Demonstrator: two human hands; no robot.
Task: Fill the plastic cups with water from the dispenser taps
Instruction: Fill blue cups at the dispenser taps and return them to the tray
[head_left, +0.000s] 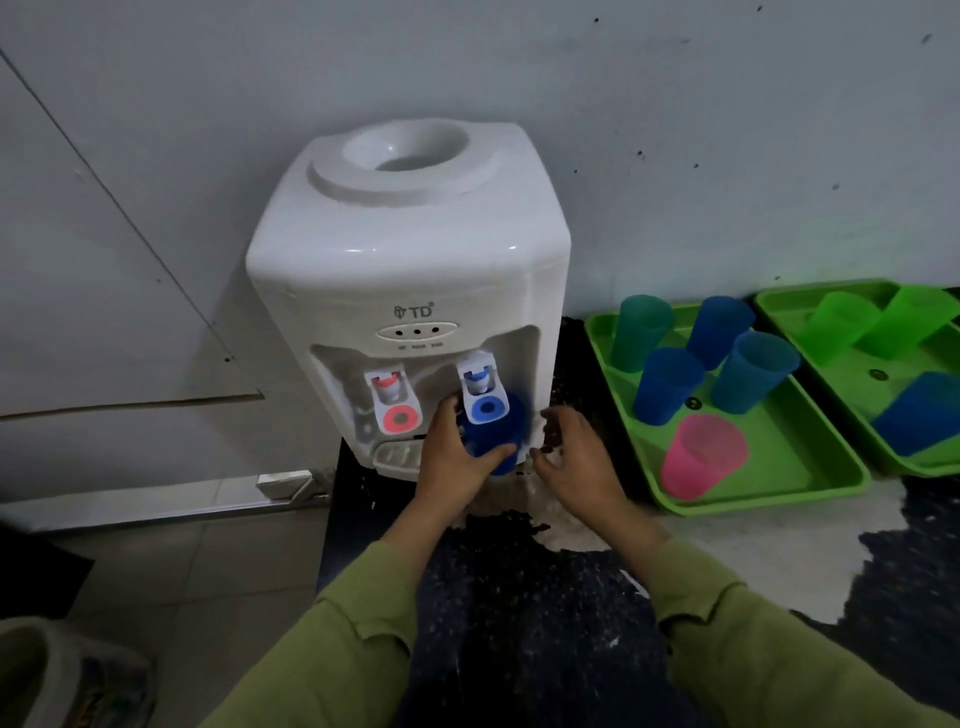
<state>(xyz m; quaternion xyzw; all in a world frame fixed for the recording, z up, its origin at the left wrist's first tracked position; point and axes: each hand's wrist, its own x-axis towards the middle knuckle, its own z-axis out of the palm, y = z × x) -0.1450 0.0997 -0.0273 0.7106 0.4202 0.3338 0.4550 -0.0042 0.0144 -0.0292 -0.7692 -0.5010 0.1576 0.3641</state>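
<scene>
- The left hand (457, 452) grips a blue cup (506, 441) under the blue tap (483, 395) of the dispenser (405, 249). The dispenser stands at the back left corner of the tabletop (545, 597).
- The right hand (576, 457) hovers just beside the cup. Its fingers are loosely bent and it holds nothing.
- If the cup sits a bit to one side of the spout, water may run down its outside and onto the tabletop.
- If the cup is left under the tap too long, it may spill over. The drip tray (397, 457) below looks small.
- No bottle sits on top of the dispenser, only an open hole. Maybe little or no water comes out.
- The cup is thin plastic. A hard squeeze may bend it and slop water out on the way to a tray.
- The near tray (779, 467) is crowded, so a full cup set down there may knock another one over.
- Count: one dispenser with two taps, the red tap (395, 400) and the blue one.
- Two green trays sit along the back edge, to the right of the dispenser: the near tray and the far tray (872, 395).
- The near tray holds five cups: one teal, three blue, one pink cup (701, 457).
- The far tray holds three cups: two green and one blue.
- With the cup in the left hand, that makes nine cups. I cannot tell if any cup in the trays has water.
</scene>
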